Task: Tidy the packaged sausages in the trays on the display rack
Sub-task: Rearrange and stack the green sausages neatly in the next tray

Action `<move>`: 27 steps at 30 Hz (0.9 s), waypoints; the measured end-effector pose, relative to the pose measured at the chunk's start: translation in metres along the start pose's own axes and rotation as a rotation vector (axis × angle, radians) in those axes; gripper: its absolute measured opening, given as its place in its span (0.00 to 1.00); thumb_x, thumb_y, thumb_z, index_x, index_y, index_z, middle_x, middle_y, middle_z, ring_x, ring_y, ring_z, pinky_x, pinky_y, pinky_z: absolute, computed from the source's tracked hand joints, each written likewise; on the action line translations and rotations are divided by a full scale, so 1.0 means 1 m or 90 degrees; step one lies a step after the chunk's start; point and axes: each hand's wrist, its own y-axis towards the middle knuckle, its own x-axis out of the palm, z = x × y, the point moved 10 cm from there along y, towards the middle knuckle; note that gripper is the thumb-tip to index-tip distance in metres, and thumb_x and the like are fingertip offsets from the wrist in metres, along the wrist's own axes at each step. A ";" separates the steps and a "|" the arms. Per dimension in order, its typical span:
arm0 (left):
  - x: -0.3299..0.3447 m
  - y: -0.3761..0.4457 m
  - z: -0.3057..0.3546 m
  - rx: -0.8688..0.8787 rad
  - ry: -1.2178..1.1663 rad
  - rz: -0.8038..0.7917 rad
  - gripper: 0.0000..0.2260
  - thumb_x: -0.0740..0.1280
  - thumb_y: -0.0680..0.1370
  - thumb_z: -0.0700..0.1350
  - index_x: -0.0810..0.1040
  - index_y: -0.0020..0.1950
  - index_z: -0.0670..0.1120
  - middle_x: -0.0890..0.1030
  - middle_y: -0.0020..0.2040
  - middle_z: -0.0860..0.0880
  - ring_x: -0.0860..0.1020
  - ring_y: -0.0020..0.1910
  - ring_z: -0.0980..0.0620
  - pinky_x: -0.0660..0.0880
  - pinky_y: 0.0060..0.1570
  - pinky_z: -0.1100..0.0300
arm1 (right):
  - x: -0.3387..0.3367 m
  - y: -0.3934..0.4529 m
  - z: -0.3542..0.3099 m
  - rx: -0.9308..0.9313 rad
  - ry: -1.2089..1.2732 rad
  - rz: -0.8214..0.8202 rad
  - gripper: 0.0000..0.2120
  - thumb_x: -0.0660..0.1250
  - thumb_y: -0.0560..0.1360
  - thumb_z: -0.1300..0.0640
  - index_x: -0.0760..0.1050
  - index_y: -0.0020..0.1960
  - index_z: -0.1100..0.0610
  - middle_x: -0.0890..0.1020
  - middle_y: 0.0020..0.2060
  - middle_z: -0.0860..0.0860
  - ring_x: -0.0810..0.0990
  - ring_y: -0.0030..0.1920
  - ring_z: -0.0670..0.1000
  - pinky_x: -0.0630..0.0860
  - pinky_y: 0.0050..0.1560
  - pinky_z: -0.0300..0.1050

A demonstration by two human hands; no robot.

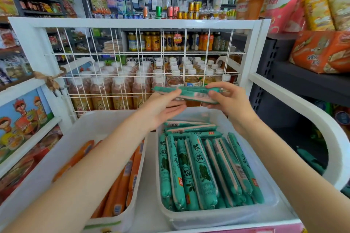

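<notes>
- The left tray (79, 138) holds orange-wrapped sausages (130, 172) lying lengthwise, partly hidden under the left forearm; judging from what shows, they need little work.
- The left hand (161, 108) supports the near end of a small bundle of green-wrapped sausages (187, 92) from below, thumb on top, fingers loosely curled round it.
- The right hand (225, 98) pinches the bundle's other end, thumb in front, fingers behind; both grips are closed on the packs, held above the far end of the right tray (265, 185).
- To do this step well, I judge the bundle should be squared up end to end, turned lengthwise, and laid in line with the row of green sausages (204, 168).
- A few green packs (189, 128) lie crosswise at the tray's far end, right under the hands; they probably need turning too.
- The white wire grid (132, 66) stands just behind, limiting forward reach.
</notes>
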 end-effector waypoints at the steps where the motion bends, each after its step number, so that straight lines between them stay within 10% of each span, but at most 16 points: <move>1: -0.007 -0.001 0.000 0.001 0.099 0.003 0.09 0.66 0.76 0.41 0.76 0.56 0.42 0.82 0.49 0.42 0.81 0.47 0.49 0.79 0.45 0.61 | -0.013 0.004 0.008 0.032 0.019 0.019 0.08 0.63 0.75 0.67 0.77 0.45 0.55 0.80 0.46 0.56 0.82 0.35 0.53 0.79 0.33 0.36; 8: -0.040 -0.014 -0.001 0.087 0.589 0.039 0.10 0.65 0.76 0.40 0.76 0.56 0.42 0.80 0.52 0.45 0.78 0.48 0.53 0.75 0.46 0.65 | -0.009 0.025 0.069 0.144 -0.180 -0.096 0.10 0.59 0.77 0.68 0.75 0.43 0.57 0.75 0.57 0.59 0.79 0.50 0.57 0.81 0.45 0.50; 13: -0.042 -0.015 -0.006 0.101 0.667 0.011 0.08 0.65 0.76 0.43 0.76 0.55 0.46 0.79 0.53 0.47 0.77 0.53 0.51 0.73 0.57 0.55 | 0.022 0.045 0.063 -0.068 -0.733 -0.214 0.13 0.60 0.78 0.61 0.73 0.61 0.52 0.72 0.63 0.55 0.68 0.65 0.57 0.64 0.67 0.53; 19: -0.036 -0.013 -0.022 0.126 0.718 -0.021 0.08 0.65 0.77 0.43 0.74 0.56 0.46 0.78 0.48 0.51 0.77 0.50 0.54 0.74 0.53 0.59 | 0.072 -0.022 0.083 0.083 -0.622 -0.510 0.20 0.63 0.76 0.47 0.70 0.64 0.54 0.77 0.58 0.52 0.79 0.48 0.48 0.77 0.47 0.39; 24: -0.031 -0.015 -0.022 0.142 0.735 -0.026 0.07 0.64 0.77 0.43 0.74 0.55 0.47 0.78 0.48 0.51 0.76 0.49 0.55 0.74 0.53 0.61 | 0.068 -0.025 0.075 0.065 -0.559 -0.439 0.17 0.69 0.72 0.51 0.74 0.58 0.57 0.75 0.59 0.49 0.80 0.35 0.45 0.74 0.41 0.33; 27: -0.023 -0.017 -0.019 0.171 0.708 -0.046 0.04 0.66 0.76 0.45 0.75 0.50 0.51 0.80 0.48 0.53 0.77 0.49 0.57 0.74 0.56 0.58 | 0.053 -0.020 0.054 0.087 -0.384 -0.373 0.13 0.72 0.70 0.57 0.75 0.53 0.53 0.78 0.53 0.51 0.80 0.49 0.51 0.74 0.50 0.37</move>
